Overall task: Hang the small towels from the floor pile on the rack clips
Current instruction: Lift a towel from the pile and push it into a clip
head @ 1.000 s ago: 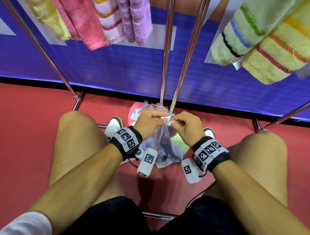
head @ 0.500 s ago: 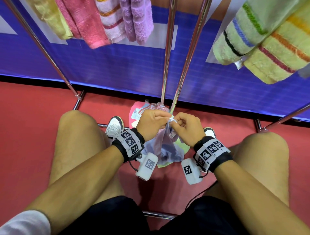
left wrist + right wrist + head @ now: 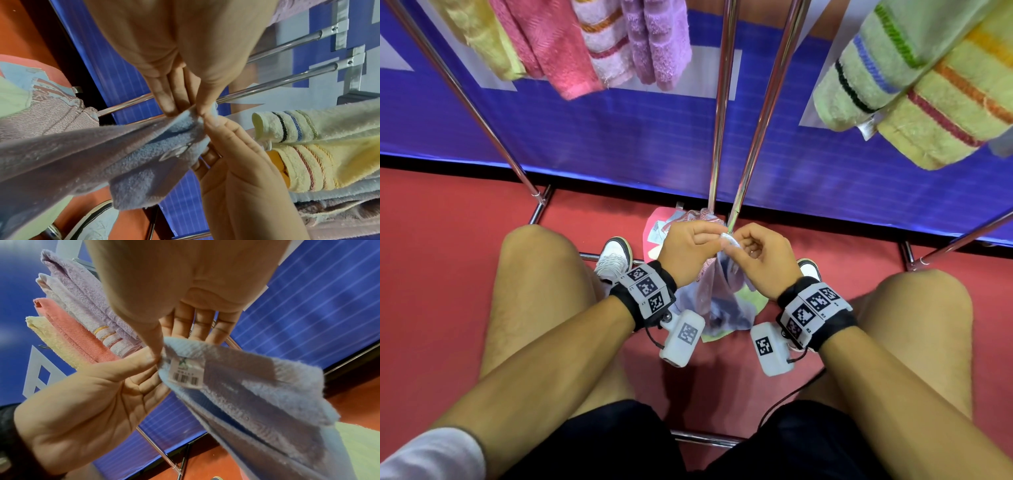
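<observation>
Two hands meet at the middle of the head view, above the red floor (image 3: 448,240) and between the person's bare knees: the left hand (image 3: 688,250) and the right hand (image 3: 760,260) both pinch the top corner of a pale blue towel (image 3: 726,301), which hangs down from the grip toward 6 o'clock over the floor pile (image 3: 664,226). That pile lies at the foot of the chrome rack poles (image 3: 722,102), at 12 o'clock from the hands. Towels already hung show at 11 o'clock, a pink towel (image 3: 551,51) among them, and striped green and yellow towels (image 3: 928,85) at 2 o'clock. From the left wrist view, the left hand (image 3: 180,48) has thumb and fingers closed on the towel (image 3: 102,154) corner, the right hand (image 3: 236,162) pinching the same corner from 5 o'clock, fingertips of both touching. The cloth trails off toward 8 o'clock. From the right wrist view, the right hand (image 3: 185,288) pinches the towel's (image 3: 257,394) edge with its thumb, the other fingers fairly straight behind the cloth; the left hand (image 3: 92,402) pinches from 8 o'clock. A barcode label (image 3: 186,373) sits on the towel just beside the pinch.
</observation>
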A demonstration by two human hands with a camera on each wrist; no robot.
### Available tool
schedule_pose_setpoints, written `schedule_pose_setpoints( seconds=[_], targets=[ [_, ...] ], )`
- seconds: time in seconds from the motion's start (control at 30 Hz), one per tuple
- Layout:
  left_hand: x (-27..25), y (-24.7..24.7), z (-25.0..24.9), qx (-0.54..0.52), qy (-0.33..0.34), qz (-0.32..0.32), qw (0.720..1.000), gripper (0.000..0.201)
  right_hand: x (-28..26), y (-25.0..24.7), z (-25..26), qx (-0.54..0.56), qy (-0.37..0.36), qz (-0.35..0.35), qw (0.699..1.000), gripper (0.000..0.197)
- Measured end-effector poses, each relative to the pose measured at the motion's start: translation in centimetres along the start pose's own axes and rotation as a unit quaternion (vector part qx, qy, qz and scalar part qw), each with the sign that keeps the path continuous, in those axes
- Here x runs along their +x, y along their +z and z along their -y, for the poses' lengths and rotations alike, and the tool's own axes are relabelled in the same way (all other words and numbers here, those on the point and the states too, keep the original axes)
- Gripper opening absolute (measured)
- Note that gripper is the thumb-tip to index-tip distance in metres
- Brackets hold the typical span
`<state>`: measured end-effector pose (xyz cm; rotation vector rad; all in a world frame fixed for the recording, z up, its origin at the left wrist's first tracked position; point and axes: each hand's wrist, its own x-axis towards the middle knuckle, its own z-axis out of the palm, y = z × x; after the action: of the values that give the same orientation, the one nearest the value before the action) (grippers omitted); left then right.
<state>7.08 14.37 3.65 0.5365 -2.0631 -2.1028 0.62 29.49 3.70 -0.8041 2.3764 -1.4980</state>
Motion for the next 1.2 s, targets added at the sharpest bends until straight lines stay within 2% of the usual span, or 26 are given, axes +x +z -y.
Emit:
schedule_pose_setpoints(
  seconds=[0.17,0.43,0.77,0.97,1.2],
  targets=[
    [0.0,0.0,0.1,-0.016,-0.012,0.003,1.0,0.03,0.2,0.2,-0.1,0.042,0.005,0.008,0.999,0.013],
    [0.0,0.3,-0.1,-0.03,-0.013,-0.003,0.999,0.037,0.4,0.3,-0.3,0.04,0.011,0.017,0.999,0.015],
    [0.0,0.1,-0.5,-0.008,0.001,-0.007,1.0,0.034,0.5,0.0,-0.3,0.033,0.001,0.013,0.999,0.014],
    [-0.1,-0.2,-0.9,0.022,0.003,0.018,1.0,0.028,0.4,-0.2,-0.4,0.017,0.017,0.009,1.0,0.018],
    [-0.1,-0.7,-1.4,0.053,0.012,0.069,0.996,0.03,0.4,-0.3,-0.3,0.019,0.027,0.002,0.999,0.018]
  ],
)
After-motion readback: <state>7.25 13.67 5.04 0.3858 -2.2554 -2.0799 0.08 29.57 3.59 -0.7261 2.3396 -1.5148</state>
